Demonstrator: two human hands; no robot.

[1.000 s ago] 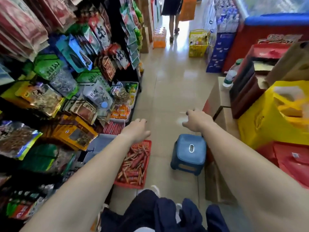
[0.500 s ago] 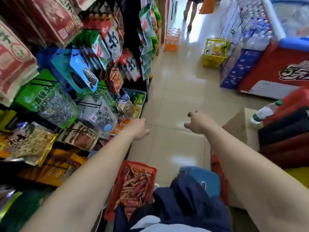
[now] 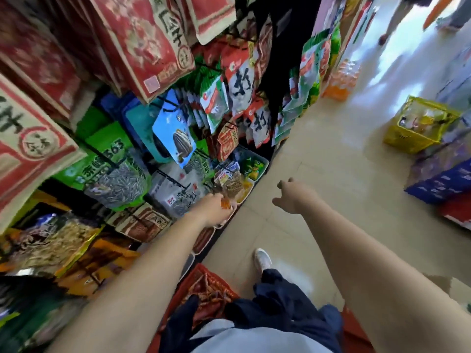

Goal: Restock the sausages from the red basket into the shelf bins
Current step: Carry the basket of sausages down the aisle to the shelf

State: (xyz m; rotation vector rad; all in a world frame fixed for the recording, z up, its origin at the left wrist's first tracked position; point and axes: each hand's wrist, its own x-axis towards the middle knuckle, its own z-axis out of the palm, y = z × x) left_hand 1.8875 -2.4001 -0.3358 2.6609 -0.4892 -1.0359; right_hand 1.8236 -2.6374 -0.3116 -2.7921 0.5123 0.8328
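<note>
- Hanging snack bags (image 3: pixel 178 138) fill the shelf at the left, blurred. They overhang the bin row along the shelf's lower front edge.
- Left hand (image 3: pixel 216 211): arm stretched out, and the hand sits at the front lip of the shelf bins (image 3: pixel 263 161). Something orange shows at the fingertips, but blur hides the fingers, so I cannot tell whether it grips anything.
- Nearer bin (image 3: pixel 204 238), just below that wrist, holds dark red packs, likely sausages already stocked.
- Red basket (image 3: pixel 197 270) is on the floor (image 3: pixel 331 174) against the shelf's foot, partly hidden by the person's knee. The sausages (image 3: pixel 211 291) lie in it in a loose tangle.
- Handling, judged: thin wrapped sticks, light and slightly bendy, with slick film. Best gathered several at once around mid-length, ends aligned, since single ones could slip out.
- Right hand (image 3: pixel 293 197) hangs over the aisle floor, well apart from the left, fingers loosely curled and nothing plainly held.
- Yellow basket (image 3: pixel 407 138) stands far right across the aisle and has no part in this.
</note>
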